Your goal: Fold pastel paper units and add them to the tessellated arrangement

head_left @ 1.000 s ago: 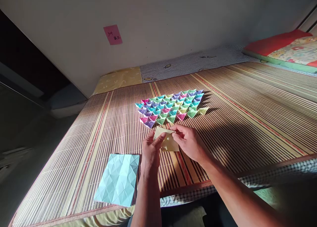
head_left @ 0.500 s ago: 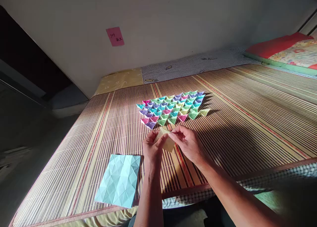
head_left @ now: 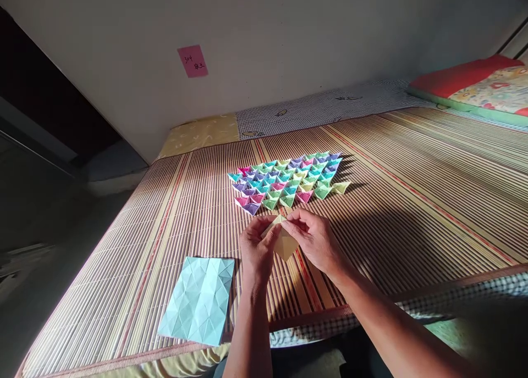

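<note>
Between my two hands is a pale yellow sheet of folding paper (head_left: 285, 248), raised a little above the mat with a corner pointing down. My left hand (head_left: 256, 247) pinches its left side, thumb on top. At the upper edge, the thumb and fingers of my right hand (head_left: 310, 236) press on the paper close to my left thumb. Just beyond my fingers stand rows of small folded paper boats (head_left: 278, 186) in green, blue, purple, pink and yellow. Left of my left forearm lies a light blue creased paper square (head_left: 198, 301).
A striped bamboo mat (head_left: 124, 246) covers the bed. Patterned cloth (head_left: 313, 104) runs along the wall, where a pink note (head_left: 192, 61) with handwriting is stuck. Red floral bedding (head_left: 474, 83) lies at the far right. The bed's left edge drops to a dark floor.
The yellow paper has turned and shifted slightly right, its lower corner now more central. Both hands keep their pinch on it, the left moving slightly right. The boats and the blue square stay put.
</note>
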`<action>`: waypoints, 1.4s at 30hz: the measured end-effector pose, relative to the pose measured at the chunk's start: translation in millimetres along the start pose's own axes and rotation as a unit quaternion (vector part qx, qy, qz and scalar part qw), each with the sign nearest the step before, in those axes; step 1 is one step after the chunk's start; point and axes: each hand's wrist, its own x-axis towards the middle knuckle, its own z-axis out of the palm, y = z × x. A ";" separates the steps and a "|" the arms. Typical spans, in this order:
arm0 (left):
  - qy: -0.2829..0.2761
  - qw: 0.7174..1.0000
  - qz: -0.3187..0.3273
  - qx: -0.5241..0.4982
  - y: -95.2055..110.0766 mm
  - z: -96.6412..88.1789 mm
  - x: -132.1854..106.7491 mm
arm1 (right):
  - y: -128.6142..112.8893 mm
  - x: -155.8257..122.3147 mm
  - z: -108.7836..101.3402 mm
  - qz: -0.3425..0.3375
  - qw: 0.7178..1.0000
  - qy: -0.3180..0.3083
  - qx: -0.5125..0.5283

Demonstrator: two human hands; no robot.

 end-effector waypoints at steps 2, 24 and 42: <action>-0.018 1.000 -0.001 0.020 0.7 1.5 -1.4 | -0.8 0.3 -1.8 -0.004 1.000 0.008 -0.020; -0.029 0.997 -0.060 -0.025 2.8 6.6 -1.4 | -5.4 2.2 -7.6 -0.063 0.990 0.076 -0.096; -0.113 0.987 -0.114 0.024 2.7 -1.2 -3.6 | -12.9 5.6 -19.6 -0.042 0.995 -0.065 -0.057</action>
